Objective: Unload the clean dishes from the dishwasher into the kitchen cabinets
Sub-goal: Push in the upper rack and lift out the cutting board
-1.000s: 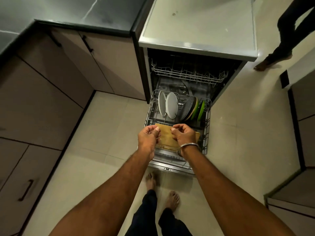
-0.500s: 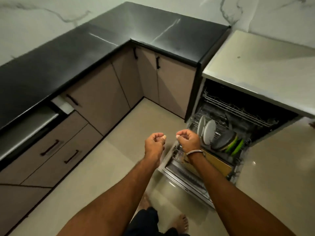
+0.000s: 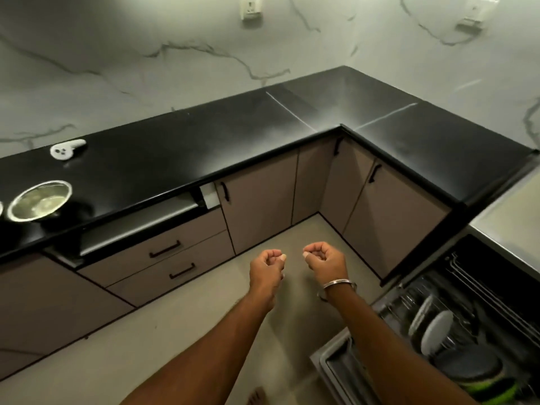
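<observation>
The open dishwasher (image 3: pixel 455 293) is at the lower right, its lower rack (image 3: pixel 394 305) pulled out. White plates (image 3: pixel 435 331) stand upright in the rack, with dark and green plates (image 3: pixel 491 384) behind them. My left hand (image 3: pixel 267 268) and my right hand (image 3: pixel 323 260) hang side by side over the floor, left of the dishwasher. Both are curled into fists with nothing in them. A metal bangle sits on my right wrist.
A black L-shaped countertop (image 3: pixel 233 141) runs along the marble wall, with brown base cabinets (image 3: pixel 260 211) and drawers (image 3: pixel 166 252) under it. A steel bowl (image 3: pixel 39 200) and a white controller (image 3: pixel 67 149) lie on the counter at the left. Beige floor (image 3: pixel 190 331) spreads below my arms.
The view has swung left and up, away from the dishwasher toward the counter corner. My two fists kept the same curled pose and now hang over the floor instead of the rack.
</observation>
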Available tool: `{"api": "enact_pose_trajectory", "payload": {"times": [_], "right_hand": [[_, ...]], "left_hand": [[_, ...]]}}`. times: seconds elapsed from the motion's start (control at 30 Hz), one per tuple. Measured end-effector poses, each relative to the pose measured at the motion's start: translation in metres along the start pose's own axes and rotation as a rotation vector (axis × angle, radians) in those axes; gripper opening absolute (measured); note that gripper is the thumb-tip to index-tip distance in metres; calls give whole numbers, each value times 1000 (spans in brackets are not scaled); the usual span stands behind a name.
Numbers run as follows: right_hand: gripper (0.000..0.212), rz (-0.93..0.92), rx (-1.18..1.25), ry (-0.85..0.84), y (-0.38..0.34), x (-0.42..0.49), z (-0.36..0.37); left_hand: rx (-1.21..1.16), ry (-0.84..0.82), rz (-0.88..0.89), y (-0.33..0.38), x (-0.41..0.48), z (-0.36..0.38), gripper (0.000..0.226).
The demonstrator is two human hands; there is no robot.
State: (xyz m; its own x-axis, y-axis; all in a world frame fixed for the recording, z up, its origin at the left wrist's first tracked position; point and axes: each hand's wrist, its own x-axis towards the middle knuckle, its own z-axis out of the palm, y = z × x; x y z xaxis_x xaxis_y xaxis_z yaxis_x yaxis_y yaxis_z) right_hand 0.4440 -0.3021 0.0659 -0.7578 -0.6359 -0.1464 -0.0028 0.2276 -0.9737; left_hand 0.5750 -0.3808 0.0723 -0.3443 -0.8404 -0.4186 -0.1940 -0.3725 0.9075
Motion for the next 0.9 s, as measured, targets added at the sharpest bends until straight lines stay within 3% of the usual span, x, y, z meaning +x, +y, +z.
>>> {"api": "enact_pose_trajectory", "payload": {"times": [0.5,0.9], "right_hand": [[10,-120,-22,-252,-82,86,137],[11,-412,-17,-366,-226,167,195]], "left_hand": [[-108,222,96,87,91,-91,7],[-185,349,373,233,135,-112,8]]}}
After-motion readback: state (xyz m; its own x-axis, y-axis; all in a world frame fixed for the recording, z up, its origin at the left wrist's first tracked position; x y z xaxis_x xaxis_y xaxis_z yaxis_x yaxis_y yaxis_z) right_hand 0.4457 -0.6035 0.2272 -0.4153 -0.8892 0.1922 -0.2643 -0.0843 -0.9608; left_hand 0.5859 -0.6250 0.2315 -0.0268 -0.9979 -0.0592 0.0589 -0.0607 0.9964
